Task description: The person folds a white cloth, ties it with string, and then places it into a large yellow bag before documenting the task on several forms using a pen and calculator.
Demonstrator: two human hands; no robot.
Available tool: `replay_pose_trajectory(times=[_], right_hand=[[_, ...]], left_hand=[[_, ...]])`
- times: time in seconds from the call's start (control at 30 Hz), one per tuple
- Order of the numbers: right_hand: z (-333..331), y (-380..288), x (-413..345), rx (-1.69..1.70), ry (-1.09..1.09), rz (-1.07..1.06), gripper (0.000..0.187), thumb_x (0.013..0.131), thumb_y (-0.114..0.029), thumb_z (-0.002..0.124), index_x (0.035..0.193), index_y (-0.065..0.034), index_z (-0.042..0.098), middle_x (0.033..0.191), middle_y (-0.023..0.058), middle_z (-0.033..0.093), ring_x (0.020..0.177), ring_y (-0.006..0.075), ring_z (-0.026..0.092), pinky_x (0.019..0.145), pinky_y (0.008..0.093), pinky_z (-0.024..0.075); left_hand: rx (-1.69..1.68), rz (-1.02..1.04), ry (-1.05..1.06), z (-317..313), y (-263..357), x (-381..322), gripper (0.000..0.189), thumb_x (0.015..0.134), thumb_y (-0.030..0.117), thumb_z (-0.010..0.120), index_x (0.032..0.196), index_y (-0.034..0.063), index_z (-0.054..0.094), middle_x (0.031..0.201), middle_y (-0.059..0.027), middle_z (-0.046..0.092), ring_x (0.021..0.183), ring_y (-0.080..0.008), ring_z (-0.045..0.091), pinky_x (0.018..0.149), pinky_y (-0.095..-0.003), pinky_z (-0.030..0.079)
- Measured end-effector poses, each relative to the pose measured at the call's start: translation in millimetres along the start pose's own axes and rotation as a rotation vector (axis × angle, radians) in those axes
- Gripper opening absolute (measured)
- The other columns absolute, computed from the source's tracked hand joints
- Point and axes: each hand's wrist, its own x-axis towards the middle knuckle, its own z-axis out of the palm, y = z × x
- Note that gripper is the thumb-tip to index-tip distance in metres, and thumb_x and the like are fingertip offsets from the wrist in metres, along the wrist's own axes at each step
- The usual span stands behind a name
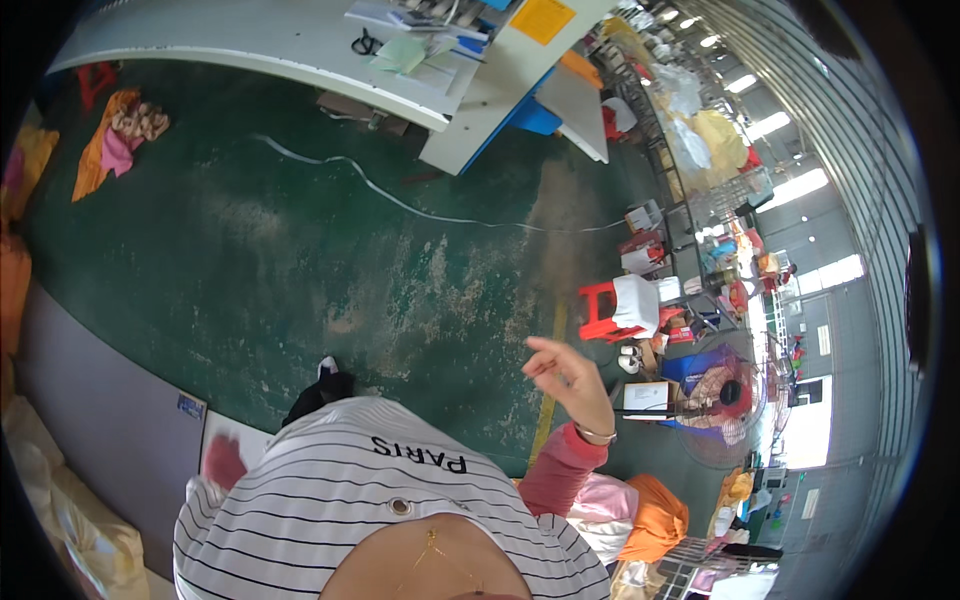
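Note:
My right hand (566,379) is raised in front of me on the right, over the green floor (360,247). Nothing is in it; the fingers are loosely bent, with the index finger pointing out. A bracelet (595,433) circles that wrist below a pink sleeve. Of my left arm only a blurred pink sleeve (223,459) shows beside my striped shirt; the left hand itself is out of view. Nearest to my right hand are a red plastic stool (596,311) with a white cloth (635,304) over it and a standing fan (726,401).
A white worktable (262,41) with papers and black scissors (366,43) runs along the top. A pale cable (420,211) crosses the worn floor. Orange and pink cloths (116,146) lie at left, near a grey tabletop (105,427). Shelving and bagged goods (712,142) line the right.

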Motion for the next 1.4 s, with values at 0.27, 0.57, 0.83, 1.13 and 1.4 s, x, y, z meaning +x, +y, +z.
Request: replay_pose_trajectory(times=[0.27,0.57,0.83,1.13,1.4], right_hand=[[-99.4,42.7,142.2,0.223,0.053,0.020,0.042,0.087,-0.015,0.060,0.125,-0.0001,0.048,0.093,0.0072,0.061,0.087,0.0119,0.056,0.080,0.0252,0.0426],[-233.6,114.6,345.7,0.159,-0.002,0.024,0.040,0.088,-0.014,0.059,0.123,0.0002,0.049,0.089,0.0059,0.060,0.082,0.0108,0.054,0.077,0.0231,0.0426],[-272.2,156.4,572.4,0.119,-0.129,-0.161,0.032,0.088,-0.013,0.059,0.117,0.0003,0.053,0.083,0.0047,0.061,0.077,0.0084,0.055,0.073,0.0220,0.0440],[-242.4,221.7,781.9,-0.030,0.020,-0.269,0.028,0.081,-0.012,0.064,0.105,0.0014,0.060,0.088,0.0071,0.064,0.078,0.0117,0.059,0.072,0.0253,0.0464],[-236.5,229.0,864.4,-0.431,0.090,-0.236,0.030,0.074,-0.018,0.068,0.099,-0.0017,0.063,0.072,0.0077,0.063,0.063,0.0155,0.058,0.060,0.0300,0.0457]], left_hand=[[-1.407,0.407,0.409,-373.4,254.2,127.1,0.017,0.087,0.013,0.056,0.101,0.0057,0.061,0.079,-0.0029,0.062,0.069,-0.0092,0.057,0.058,-0.0226,0.045],[-1.394,0.568,0.817,-479.6,368.7,179.4,0.022,0.085,0.001,0.054,0.107,0.0003,0.058,0.090,-0.0043,0.062,0.085,-0.0099,0.058,0.072,-0.0223,0.048],[-1.267,0.281,1.080,-564.8,407.4,169.4,0.034,0.077,0.012,0.065,0.110,0.0048,0.058,0.104,-0.0061,0.061,0.100,-0.0160,0.055,0.085,-0.0305,0.042],[-0.510,0.315,1.387,-716.7,460.6,240.2,0.059,0.071,0.025,0.070,0.124,0.0099,0.048,0.130,-0.0136,0.045,0.125,-0.0328,0.036,0.101,-0.0465,0.030],[-0.254,0.024,0.959,-765.3,518.0,309.2,0.081,0.069,0.043,0.070,0.137,0.0146,0.035,0.149,-0.0087,0.014,0.140,-0.0259,0.001,0.106,-0.0609,0.004]])
